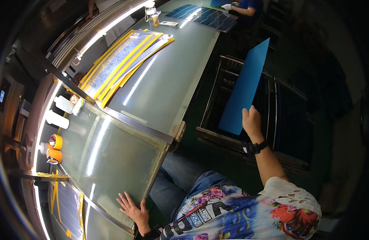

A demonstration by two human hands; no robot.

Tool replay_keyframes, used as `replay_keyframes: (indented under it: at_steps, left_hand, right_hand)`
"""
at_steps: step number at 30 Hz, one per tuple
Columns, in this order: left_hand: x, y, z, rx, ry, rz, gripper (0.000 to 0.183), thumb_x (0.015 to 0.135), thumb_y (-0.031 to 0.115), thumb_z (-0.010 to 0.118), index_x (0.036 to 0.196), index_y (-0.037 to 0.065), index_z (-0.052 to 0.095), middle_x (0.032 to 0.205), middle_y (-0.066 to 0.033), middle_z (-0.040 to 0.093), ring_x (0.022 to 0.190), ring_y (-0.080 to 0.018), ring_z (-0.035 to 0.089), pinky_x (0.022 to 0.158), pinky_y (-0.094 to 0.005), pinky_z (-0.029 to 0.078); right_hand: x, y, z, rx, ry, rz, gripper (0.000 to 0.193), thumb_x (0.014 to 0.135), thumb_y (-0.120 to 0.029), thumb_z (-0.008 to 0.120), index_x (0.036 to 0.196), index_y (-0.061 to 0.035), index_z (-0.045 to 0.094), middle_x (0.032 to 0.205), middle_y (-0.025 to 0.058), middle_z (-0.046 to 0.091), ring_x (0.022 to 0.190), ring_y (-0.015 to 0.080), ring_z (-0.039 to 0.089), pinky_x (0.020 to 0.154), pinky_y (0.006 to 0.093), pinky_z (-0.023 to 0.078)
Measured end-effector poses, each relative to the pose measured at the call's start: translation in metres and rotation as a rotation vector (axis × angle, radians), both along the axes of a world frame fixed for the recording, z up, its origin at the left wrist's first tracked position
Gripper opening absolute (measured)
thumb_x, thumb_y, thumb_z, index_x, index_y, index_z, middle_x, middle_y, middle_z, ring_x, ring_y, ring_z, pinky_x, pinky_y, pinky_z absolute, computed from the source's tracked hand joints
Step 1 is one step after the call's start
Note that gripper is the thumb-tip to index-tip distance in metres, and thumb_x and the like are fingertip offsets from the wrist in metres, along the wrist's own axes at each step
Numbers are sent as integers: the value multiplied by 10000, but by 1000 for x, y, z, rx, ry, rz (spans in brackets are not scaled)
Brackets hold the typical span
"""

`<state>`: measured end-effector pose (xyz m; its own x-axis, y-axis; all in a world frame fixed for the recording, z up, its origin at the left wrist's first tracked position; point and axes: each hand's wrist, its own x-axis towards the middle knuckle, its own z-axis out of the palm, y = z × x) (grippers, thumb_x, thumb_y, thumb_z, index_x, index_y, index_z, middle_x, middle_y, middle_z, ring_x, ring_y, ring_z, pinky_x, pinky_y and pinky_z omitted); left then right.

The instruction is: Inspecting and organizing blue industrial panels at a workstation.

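Much of the right side is lost in shadow at a workstation, where the lower parts of a wire rack (271,108) and its dark contents can hardly be made out. A second rack section beside it is barely distinguished from the gloom. At the top edge, a co-worker (248,7) in a dark sleeve and white glove is cut off by the frame, and a gridded dark panel (198,17) is partly washed out by glare. A yellow-edged sheet (66,204) at lower left is crossed by a metal bar and cropped below. The left forearm is largely hidden by the flowered shirt (232,212) and the lower edge.

A plain blue panel (245,90) is held tilted in front of the rack by the right hand (252,122), gripped at its right-hand edge near the lower end; most of its length is extended beyond the fingers. The edge is pinched by the fingers, though some are hidden, and their exact placement cannot be told. Nor can it be told whether the rack is touched by the panel. The left hand (134,211) is rested, fingers spread, on the glass-like surface (124,156) near its edge.
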<state>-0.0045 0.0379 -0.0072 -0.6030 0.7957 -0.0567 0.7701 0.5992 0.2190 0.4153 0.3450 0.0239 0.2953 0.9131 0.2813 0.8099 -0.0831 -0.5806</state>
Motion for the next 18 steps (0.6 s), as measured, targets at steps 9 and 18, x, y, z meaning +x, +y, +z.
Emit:
replay_keyframes:
  at_steps: [9,18]
  left_hand:
    - [-1,-2,-2,0,-1,1,824,765,412,640,1450,132,280,1535,-90,175,1422,-327,89,1077,-609,67]
    - [3,4,6,10,-28,17,826,741,341,668,1443,120,292,1531,-95,185,1421,-331,94,1087,-592,59]
  right_hand:
    - [-31,14,-11,-45,-101,-23,271,856,-166,516,943,87,557,847,280,628,829,434,613,757,484,492]
    - [-41,23,2,-203,-137,9,327,851,-165,507,1023,108,557,866,283,633,849,426,619,780,481,495]
